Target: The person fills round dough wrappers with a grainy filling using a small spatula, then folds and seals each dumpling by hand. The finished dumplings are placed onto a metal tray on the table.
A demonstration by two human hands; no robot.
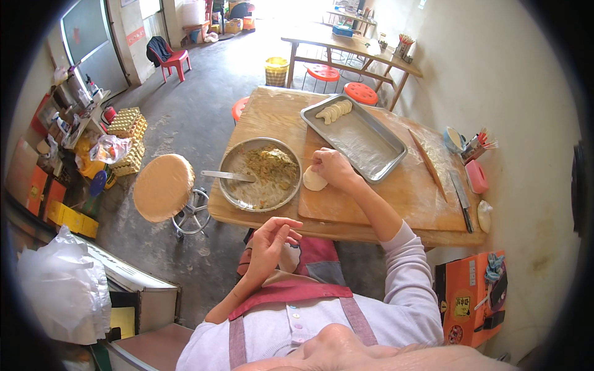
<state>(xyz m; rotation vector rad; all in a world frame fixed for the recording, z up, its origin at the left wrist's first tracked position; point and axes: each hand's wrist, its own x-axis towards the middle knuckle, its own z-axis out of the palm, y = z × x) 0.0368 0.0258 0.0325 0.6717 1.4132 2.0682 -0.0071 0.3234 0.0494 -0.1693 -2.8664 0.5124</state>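
My right hand reaches over the wooden board, its bent fingertips at the far edge of a round dough wrapper. Whether they pinch the dough is hidden. My left hand is raised in front of the table edge with fingers apart and nothing in it. Left of the wrapper, a round metal basin holds chopped filling and a flat metal spatula. Beyond my right hand lies a metal tray with a row of folded dumplings at its far left end.
A wooden rolling pin and a kitchen knife lie on the floured board. A pink container and a chopstick holder stand by the wall. A round stool and stacked egg trays are to the left.
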